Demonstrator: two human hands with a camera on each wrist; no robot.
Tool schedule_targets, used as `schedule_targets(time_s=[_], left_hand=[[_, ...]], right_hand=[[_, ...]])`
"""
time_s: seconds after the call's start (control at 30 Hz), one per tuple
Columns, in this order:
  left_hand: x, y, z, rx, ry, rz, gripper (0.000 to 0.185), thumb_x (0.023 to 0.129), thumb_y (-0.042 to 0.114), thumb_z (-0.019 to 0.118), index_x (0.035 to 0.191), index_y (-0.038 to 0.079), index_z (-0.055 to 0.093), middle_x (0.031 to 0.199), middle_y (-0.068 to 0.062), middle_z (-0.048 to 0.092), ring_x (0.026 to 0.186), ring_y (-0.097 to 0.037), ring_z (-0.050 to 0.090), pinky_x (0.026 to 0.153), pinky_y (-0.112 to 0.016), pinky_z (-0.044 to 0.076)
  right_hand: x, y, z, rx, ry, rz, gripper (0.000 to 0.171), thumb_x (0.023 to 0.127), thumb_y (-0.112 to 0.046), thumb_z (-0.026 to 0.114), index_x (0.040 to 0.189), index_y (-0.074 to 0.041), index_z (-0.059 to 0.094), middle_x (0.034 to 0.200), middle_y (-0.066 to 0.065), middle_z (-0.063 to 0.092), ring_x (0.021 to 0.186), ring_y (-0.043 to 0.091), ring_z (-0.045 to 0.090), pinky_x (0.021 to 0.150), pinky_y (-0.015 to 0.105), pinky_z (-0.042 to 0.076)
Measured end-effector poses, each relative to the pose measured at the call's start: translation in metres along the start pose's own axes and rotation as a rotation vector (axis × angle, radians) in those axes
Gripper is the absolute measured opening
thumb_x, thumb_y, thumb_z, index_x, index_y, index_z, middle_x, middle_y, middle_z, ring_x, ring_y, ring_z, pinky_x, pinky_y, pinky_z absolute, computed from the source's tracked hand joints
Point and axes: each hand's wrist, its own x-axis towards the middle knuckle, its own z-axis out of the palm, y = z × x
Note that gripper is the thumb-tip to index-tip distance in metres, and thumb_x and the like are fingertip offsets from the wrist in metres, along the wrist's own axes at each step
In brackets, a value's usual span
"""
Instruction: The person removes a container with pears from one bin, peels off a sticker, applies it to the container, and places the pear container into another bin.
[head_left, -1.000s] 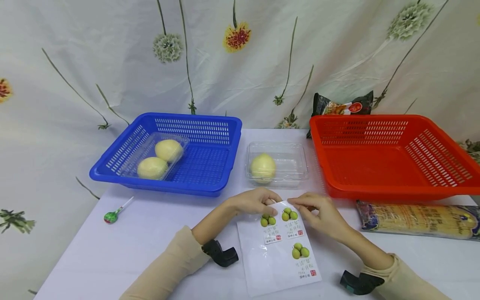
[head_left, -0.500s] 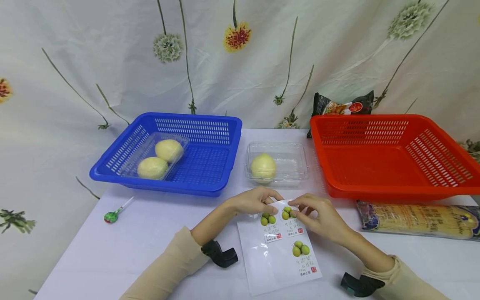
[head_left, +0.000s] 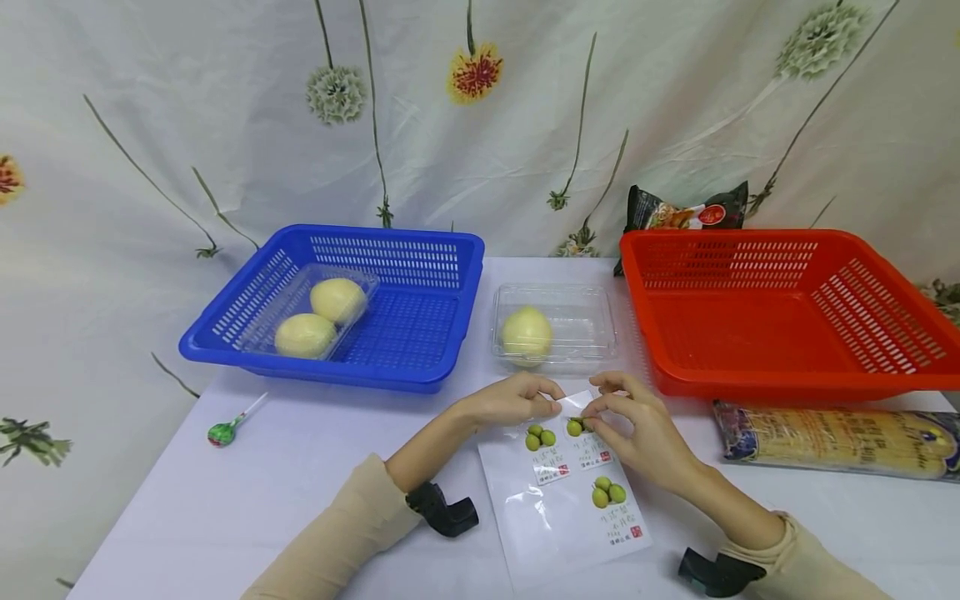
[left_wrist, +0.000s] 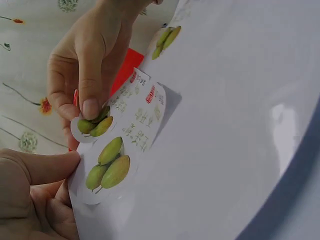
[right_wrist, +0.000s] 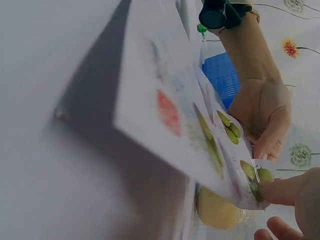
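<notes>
A white sheet of stickers (head_left: 525, 512) printed with green pears lies tilted in front of me. My left hand (head_left: 513, 400) pinches its top edge, thumb above, as the left wrist view shows. My right hand (head_left: 637, 425) pinches the pear end of the upper right sticker (left_wrist: 101, 127) between thumb and index finger. That sticker's rounded tip stands out past the sheet's edge. Beside it lies a second sticker (left_wrist: 107, 167), its text end curling up from the sheet. A third sticker (head_left: 615, 512) sits lower right. Behind the hands stands a clear plastic box (head_left: 581, 325) with one pale yellow round fruit (head_left: 527, 333) inside.
A blue basket (head_left: 405, 379) at the left holds a clear box (head_left: 258, 329) with two pale fruits. At the right stands a red basket (head_left: 757, 379), a black packet (head_left: 686, 212) behind it and a noodle pack (head_left: 832, 437) in front. A lollipop (head_left: 222, 433) lies far left.
The right hand has shifted from the sheet's top corner to the sticker's pear end and now pinches it, other fingers raised. The sheet has moved slightly right; the left hand keeps its hold.
</notes>
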Motion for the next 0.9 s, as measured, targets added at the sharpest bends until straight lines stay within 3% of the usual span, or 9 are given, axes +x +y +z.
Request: schedule_targets(time_s=[0.23,0.47,0.6,0.73,0.9], left_hand=[[0.001,-0.005,0.000,0.035,0.042,-0.012,0.021,0.092,0.004,0.051,0.105,-0.008,0.061,0.082,-0.012,0.069,0.065,-0.004,0.059,0.065,-0.018,0.049],[0.003,-0.008,-0.001,0.085,0.064,-0.047,0.024,0.090,0.004,0.055,0.108,-0.010,0.062,0.086,-0.013,0.070,0.069,-0.004,0.057,0.070,-0.016,0.046],[0.004,-0.010,-0.001,0.098,0.081,-0.059,0.023,0.089,0.002,0.056,0.107,-0.010,0.062,0.085,-0.013,0.069,0.068,-0.006,0.055,0.068,-0.016,0.045],[0.004,-0.014,0.000,0.145,0.103,-0.034,0.022,0.087,0.000,0.057,0.103,-0.011,0.065,0.076,-0.005,0.065,0.064,-0.005,0.050,0.066,-0.015,0.043],[0.004,-0.015,0.003,0.269,0.165,0.003,0.018,0.084,0.000,0.061,0.098,-0.009,0.067,0.062,0.002,0.056,0.056,-0.003,0.045,0.061,-0.015,0.042]], right_hand=[[-0.001,-0.004,-0.002,-0.005,0.001,-0.036,0.021,0.067,0.005,0.079,0.078,-0.011,0.071,0.098,0.005,0.060,0.093,0.018,0.053,0.075,0.029,0.048],[0.003,-0.010,-0.013,0.062,-0.085,-0.096,0.028,0.066,0.008,0.078,0.079,-0.016,0.069,0.085,-0.008,0.062,0.085,0.010,0.054,0.073,0.025,0.047],[0.006,-0.013,-0.019,0.116,-0.154,-0.112,0.030,0.067,0.008,0.077,0.080,-0.017,0.069,0.084,-0.009,0.063,0.084,0.009,0.055,0.074,0.025,0.049],[0.009,-0.017,-0.025,0.194,-0.200,-0.122,0.028,0.070,0.007,0.076,0.082,-0.017,0.069,0.084,-0.008,0.065,0.083,0.009,0.057,0.076,0.023,0.049],[0.016,-0.017,-0.032,0.271,-0.175,-0.103,0.024,0.073,0.008,0.074,0.085,-0.013,0.068,0.083,-0.003,0.067,0.079,0.009,0.058,0.075,0.022,0.049]])
